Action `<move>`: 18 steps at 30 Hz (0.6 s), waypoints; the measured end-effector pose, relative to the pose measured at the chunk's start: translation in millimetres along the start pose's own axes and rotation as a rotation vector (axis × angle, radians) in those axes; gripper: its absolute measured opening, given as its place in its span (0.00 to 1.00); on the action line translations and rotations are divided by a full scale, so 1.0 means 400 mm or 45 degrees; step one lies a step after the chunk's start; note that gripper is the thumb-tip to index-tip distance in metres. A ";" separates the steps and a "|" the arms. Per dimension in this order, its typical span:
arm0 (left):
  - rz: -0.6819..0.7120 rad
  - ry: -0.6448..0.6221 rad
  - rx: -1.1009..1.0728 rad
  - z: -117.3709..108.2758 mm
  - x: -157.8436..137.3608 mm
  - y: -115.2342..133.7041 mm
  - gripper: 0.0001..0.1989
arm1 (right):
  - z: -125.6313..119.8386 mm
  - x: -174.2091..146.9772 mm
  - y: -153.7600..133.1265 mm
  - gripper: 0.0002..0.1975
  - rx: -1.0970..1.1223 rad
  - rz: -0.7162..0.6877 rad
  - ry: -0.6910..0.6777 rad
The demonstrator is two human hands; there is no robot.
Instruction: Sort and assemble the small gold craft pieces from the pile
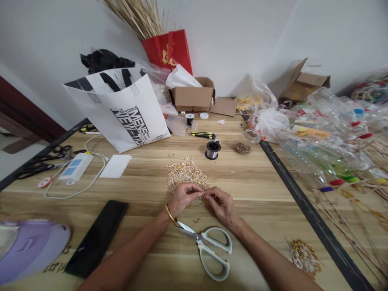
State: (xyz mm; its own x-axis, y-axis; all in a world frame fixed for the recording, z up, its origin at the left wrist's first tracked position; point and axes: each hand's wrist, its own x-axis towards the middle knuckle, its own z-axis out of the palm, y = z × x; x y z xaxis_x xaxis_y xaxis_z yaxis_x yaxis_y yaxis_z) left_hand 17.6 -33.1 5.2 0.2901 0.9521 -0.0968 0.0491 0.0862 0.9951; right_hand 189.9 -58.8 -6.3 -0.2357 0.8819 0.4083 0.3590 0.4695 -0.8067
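My left hand [184, 197] and my right hand [222, 203] meet at the near edge of a pile of small gold and clear beads [185, 171]. Thumb and fingers of each are pinched together, and a tiny item between the fingertips is too small to make out. A gold bangle [170, 214] circles my left wrist. Just below the hands lie scissors [209, 244] with pale handles, their blades pointing toward that wrist. Beside my right forearm sits a smaller heap of gold and clear beaded pieces [304, 257].
Behind the beads stand a wire spool [212, 150], a yellow utility knife [202, 135] and a glass jar [247, 141]. A black phone [97, 238], a power strip [75, 166] and a white bag [121, 111] are on the left. Plastic bottles [312, 159] crowd the right side.
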 end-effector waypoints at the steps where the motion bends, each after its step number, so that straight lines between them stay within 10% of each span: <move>1: 0.002 -0.001 0.003 0.000 0.000 0.000 0.07 | 0.000 0.000 0.001 0.06 0.004 0.001 -0.001; 18: -0.012 0.010 -0.013 0.002 0.000 0.007 0.07 | 0.001 0.000 0.005 0.06 -0.006 -0.007 0.000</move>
State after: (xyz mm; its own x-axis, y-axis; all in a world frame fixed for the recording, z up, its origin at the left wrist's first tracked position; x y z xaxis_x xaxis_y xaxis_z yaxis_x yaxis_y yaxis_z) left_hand 18.5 -33.1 8.1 0.2821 0.9535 -0.1058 0.0420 0.0979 0.9943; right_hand 190.2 -57.9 -8.1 -0.2377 0.8793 0.4127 0.3619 0.4744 -0.8025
